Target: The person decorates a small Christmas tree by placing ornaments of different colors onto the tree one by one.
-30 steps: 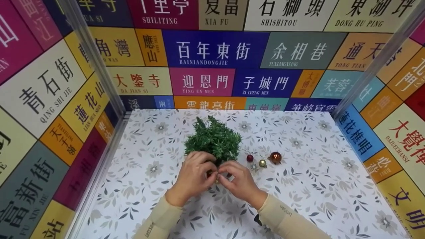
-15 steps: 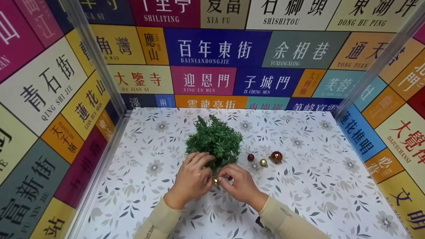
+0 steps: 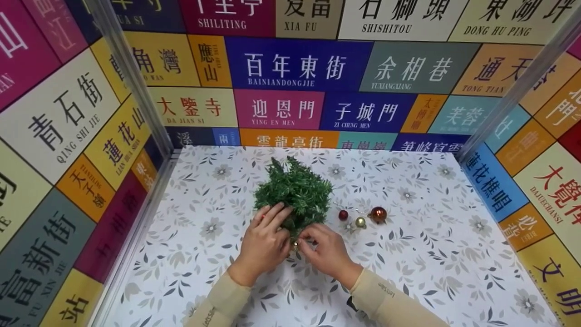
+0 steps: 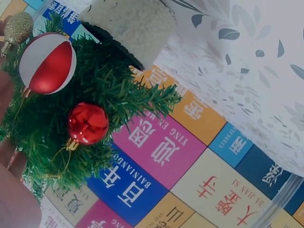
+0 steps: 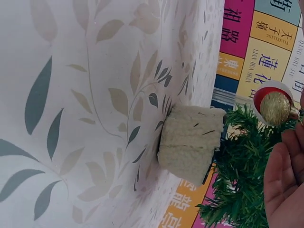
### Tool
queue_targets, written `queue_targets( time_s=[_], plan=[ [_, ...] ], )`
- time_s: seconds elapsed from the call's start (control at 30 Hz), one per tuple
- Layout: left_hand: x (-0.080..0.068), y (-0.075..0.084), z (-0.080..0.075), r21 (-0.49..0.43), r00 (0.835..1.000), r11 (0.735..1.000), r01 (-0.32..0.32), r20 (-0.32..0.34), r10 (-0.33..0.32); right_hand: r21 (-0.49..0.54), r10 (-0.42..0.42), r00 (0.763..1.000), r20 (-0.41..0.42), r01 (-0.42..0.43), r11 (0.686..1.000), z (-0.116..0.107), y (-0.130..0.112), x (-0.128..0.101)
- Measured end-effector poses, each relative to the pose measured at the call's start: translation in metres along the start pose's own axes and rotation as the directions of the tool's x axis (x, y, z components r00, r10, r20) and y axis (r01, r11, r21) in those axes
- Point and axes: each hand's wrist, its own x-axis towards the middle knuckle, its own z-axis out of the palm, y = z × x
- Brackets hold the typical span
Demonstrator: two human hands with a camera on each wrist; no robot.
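A small green Christmas tree [image 3: 297, 190] stands on the table, its pale fleecy base [image 4: 130, 28] visible in both wrist views. My right hand [image 3: 329, 250] pinches at the cap of a gold bauble [image 5: 275, 108] on the near side of the tree. My left hand [image 3: 268, 240] lies against the tree's left side, some fingers stretched over the branches; I cannot tell whether its thumb and index finger grip a branch. On the branches hang a red-and-white bauble [image 4: 48, 64] and a shiny red bauble [image 4: 88, 123], which has a gold loop.
To the right of the tree lie a small dark red bauble [image 3: 343, 215], a small gold bauble [image 3: 360, 222] and a larger copper-red bauble [image 3: 378, 214]. The table [image 3: 431, 272] has a floral cover. Colourful panels [image 3: 279, 110] with writing enclose it on three sides.
The left hand has drawn away from the right fingertips, and its fingers now stretch further up over the branches. The gold bauble shows between the hands, with the right hand still at it.
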Motion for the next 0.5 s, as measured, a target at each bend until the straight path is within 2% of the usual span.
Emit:
queue_targets(
  time_s=[0.23,0.5],
  plan=[
    [-0.0015,0.0016,0.0037,0.032,0.999,0.999,0.026,-0.020,-0.026,-0.043,0.084,0.996,-0.028,-0.085,0.995,0.0042,-0.0012,0.0020],
    [-0.0005,0.0030,0.0050,0.041,0.997,0.997,0.065,-0.053,-0.063,-0.070,0.112,0.992,-0.065,-0.117,0.991,0.0086,0.0000,0.0044]
  ],
)
